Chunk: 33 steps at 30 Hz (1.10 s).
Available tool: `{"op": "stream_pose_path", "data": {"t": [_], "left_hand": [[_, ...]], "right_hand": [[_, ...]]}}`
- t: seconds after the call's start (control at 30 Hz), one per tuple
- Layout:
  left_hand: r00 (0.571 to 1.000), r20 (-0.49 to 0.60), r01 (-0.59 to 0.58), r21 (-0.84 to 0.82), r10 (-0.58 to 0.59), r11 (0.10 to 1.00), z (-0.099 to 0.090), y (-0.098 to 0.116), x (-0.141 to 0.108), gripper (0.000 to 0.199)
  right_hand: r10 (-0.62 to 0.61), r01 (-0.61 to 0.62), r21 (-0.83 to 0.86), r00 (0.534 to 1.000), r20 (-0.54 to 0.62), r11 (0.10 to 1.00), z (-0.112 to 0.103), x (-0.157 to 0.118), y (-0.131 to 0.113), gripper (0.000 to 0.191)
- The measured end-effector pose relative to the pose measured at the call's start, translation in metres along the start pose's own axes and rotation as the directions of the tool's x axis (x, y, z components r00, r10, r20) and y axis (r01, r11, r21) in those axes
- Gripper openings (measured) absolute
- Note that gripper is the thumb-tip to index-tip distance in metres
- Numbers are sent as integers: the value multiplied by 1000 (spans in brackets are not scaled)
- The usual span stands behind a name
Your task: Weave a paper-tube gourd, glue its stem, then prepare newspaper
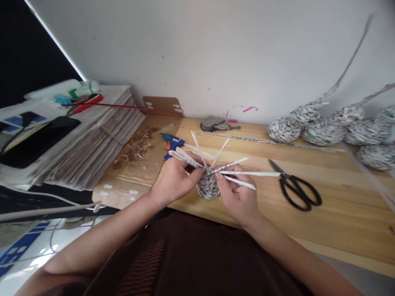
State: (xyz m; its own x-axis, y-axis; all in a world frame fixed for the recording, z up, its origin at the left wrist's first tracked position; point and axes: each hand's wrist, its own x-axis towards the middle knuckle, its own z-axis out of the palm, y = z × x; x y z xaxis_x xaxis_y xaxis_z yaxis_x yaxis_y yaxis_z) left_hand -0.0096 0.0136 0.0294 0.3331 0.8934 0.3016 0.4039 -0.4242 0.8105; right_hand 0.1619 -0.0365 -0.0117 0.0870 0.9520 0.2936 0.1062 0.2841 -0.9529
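Smartphone with a glossy black screen is lying between nine and ten o'clock, taking the small woven form between the hands as the dial's centre. A thick, string-tied stack of whitish paper is standing toward ten o'clock, with a red-handled tool resting on top. Brown cardboard is spreading at nine to ten o'clock, carrying brown and white scraps. A blue glue gun with an orange part is lying nearer, at ten to eleven.

The left hand is curling nearly closed, pinching white rolled-paper sticks at the form's upper left. The small, rounded, grey-and-white woven paper form is sitting between both hands, close to the table's near edge, more sticks fanning from its top. The right hand is curling too, its thumb and fingers gripping stick bases at the upper right.

A crumpled grey cloth is lying at twelve. Black-handled metal scissors are resting at three o'clock on the pale wooden table. Larger grey-and-white woven paper shapes are standing by the wall at two.
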Motion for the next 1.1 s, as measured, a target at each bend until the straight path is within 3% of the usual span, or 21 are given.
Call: {"op": "stream_pose_path", "data": {"t": [0.13,0.3,0.53,0.67,0.8,1.1], "left_hand": [[999,37,20,-47,-18,999,0,-1,0,14],[998,67,9,28,-11,1000,1,5,-1,11],[992,36,-124,141,120,982,5,6,-8,11],[989,12,-147,111,146,983,4,5,-12,10],[985,-4,-172,104,173,980,5,3,-13,7],[984,75,-165,57,160,985,3,0,-9,14]], "right_hand": [[-53,53,-21,999,1,998,-2,-2,0,4],[-7,12,76,998,-68,997,-1,-2,2,5],[64,-47,188,994,-85,981,-1,-7,-1,4],[61,-55,149,998,-35,987,-2,-11,-5,3],[126,-110,250,991,-49,962,-2,-12,-5,3],[156,-134,275,986,-60,952,-1,-10,-5,5]]}}
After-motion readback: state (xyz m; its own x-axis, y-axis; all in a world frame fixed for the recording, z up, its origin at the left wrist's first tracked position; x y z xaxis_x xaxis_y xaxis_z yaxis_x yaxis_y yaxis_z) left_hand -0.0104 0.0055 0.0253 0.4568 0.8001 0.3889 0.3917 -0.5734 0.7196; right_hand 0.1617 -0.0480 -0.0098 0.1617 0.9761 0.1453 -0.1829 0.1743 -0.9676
